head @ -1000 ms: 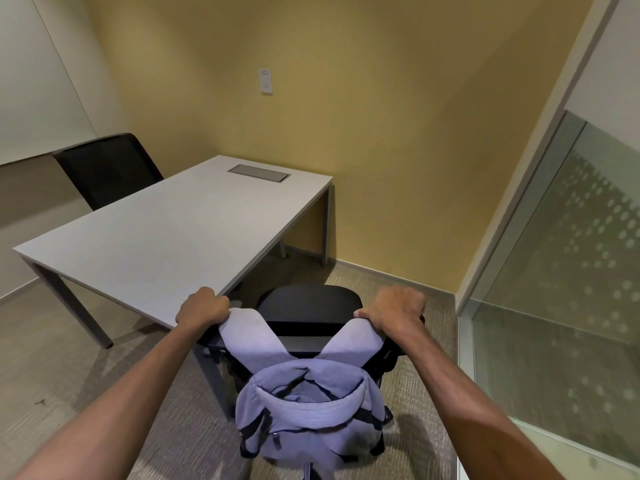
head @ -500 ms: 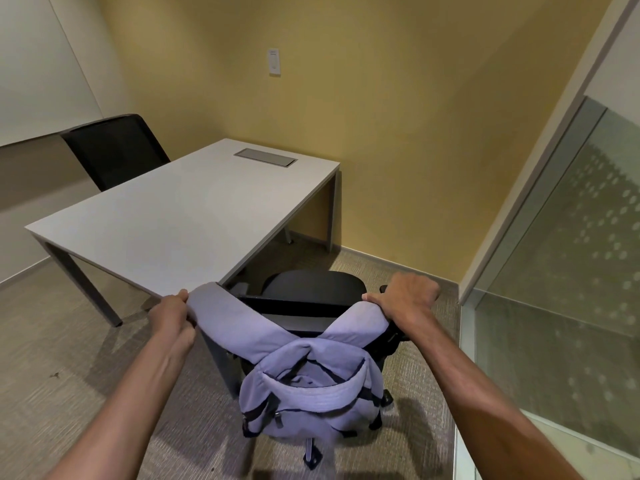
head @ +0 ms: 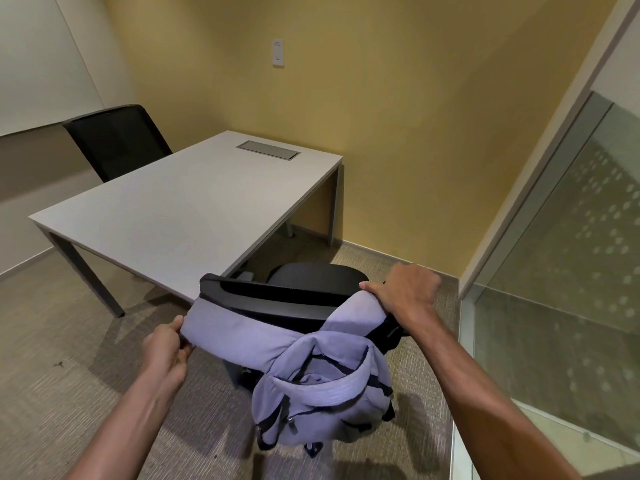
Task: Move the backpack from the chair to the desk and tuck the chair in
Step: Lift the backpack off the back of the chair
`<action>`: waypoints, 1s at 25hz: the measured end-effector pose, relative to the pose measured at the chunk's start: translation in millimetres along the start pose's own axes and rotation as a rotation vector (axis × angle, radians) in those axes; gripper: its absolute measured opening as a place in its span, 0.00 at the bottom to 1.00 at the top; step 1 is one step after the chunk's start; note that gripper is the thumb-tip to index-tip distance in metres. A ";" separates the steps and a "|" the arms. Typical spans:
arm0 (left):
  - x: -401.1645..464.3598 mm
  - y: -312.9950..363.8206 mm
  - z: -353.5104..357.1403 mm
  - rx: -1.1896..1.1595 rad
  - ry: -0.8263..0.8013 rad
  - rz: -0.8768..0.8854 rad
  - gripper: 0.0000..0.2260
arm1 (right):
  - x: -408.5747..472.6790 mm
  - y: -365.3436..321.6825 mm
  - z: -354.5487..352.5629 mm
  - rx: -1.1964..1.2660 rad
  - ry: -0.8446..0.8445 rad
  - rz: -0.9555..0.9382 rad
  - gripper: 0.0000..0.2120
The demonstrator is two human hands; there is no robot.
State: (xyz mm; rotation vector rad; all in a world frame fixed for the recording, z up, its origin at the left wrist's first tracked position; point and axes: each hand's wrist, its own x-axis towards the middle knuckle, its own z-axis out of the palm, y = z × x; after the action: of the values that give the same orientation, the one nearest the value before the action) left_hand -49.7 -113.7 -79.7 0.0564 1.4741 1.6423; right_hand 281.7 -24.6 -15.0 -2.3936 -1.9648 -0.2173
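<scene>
Lavender backpack (head: 322,386) hangs on chair back (head: 273,299), frame centre; left hand (head: 166,348), right hand (head: 408,292) grasping straps; desk (head: 180,216) bare, chair untucked.

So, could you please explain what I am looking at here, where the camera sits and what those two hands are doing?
There is no machine here: a person wears one wide-angle camera on the head, looking forward and down, so both bare arms reach in from the bottom edge. The left hand grips one lavender shoulder strap and has it pulled off the left corner of the black chair's backrest. The right hand rests on the other strap at the right corner, which appears to be looped over the backrest. The backpack hangs behind the chair. Just ahead is the grey desk; its top holds only a built-in metal cable hatch. A second black chair stands at the far side.
</scene>
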 end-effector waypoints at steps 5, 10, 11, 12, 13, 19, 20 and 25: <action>-7.6 -13.4 -1.3 0.103 -0.007 -0.021 0.06 | -12.3 7.6 3.1 0.137 -0.064 0.041 0.33; -17.8 -22.6 14.4 0.182 -0.110 -0.040 0.12 | -18.2 17.0 18.0 0.559 -0.012 0.127 0.26; -19.4 -24.9 18.3 0.203 -0.131 -0.042 0.11 | -19.5 18.5 21.1 0.639 0.002 0.164 0.24; -21.5 -27.6 22.1 0.222 -0.148 -0.046 0.10 | -19.8 20.4 22.2 0.720 0.000 0.203 0.22; -23.9 -30.8 26.2 0.240 -0.162 -0.053 0.09 | -18.7 23.6 22.1 0.809 -0.015 0.243 0.20; -28.7 -45.0 48.7 0.269 -0.226 -0.044 0.05 | -18.6 50.7 23.5 1.646 -0.079 0.611 0.09; -30.1 -48.9 51.9 0.283 -0.237 -0.039 0.05 | -20.5 55.3 25.0 1.776 -0.070 0.686 0.10; -43.7 -80.9 64.8 0.298 -0.264 -0.050 0.07 | -35.2 81.3 25.6 2.042 0.072 0.873 0.12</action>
State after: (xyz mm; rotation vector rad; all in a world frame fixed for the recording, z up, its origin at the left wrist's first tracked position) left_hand 59.2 -100.5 -104.7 0.3848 1.4883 1.3082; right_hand 356.8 -72.0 -40.1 -1.2259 -0.1483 1.0623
